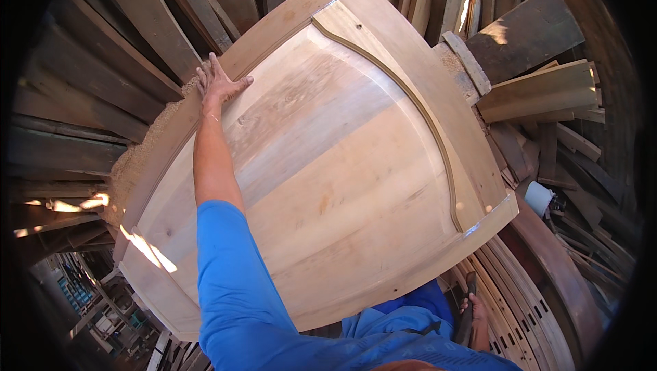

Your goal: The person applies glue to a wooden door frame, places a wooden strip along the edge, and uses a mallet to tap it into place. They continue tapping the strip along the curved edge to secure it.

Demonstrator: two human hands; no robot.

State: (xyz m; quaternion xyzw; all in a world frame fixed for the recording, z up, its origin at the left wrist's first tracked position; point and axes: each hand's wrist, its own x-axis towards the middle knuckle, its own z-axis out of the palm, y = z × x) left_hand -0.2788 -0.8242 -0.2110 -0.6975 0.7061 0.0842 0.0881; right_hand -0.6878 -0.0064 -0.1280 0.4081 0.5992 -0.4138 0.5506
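Note:
A large wooden panel door with a pale frame lies in front of me, set at a slant. One of its rails has a curved moulded inner edge. My left hand rests on the far left frame piece, fingers spread, with nothing in it. At the lower right, beside my body, my right hand is closed around a dark, stick-like handle. The kind of tool cannot be told, since its lower part is hidden.
Sawdust is heaped along the door's left edge. Planks lean all round the far side. A wooden block juts out past the right edge. Slotted timber pieces are stacked at the lower right, near a white container.

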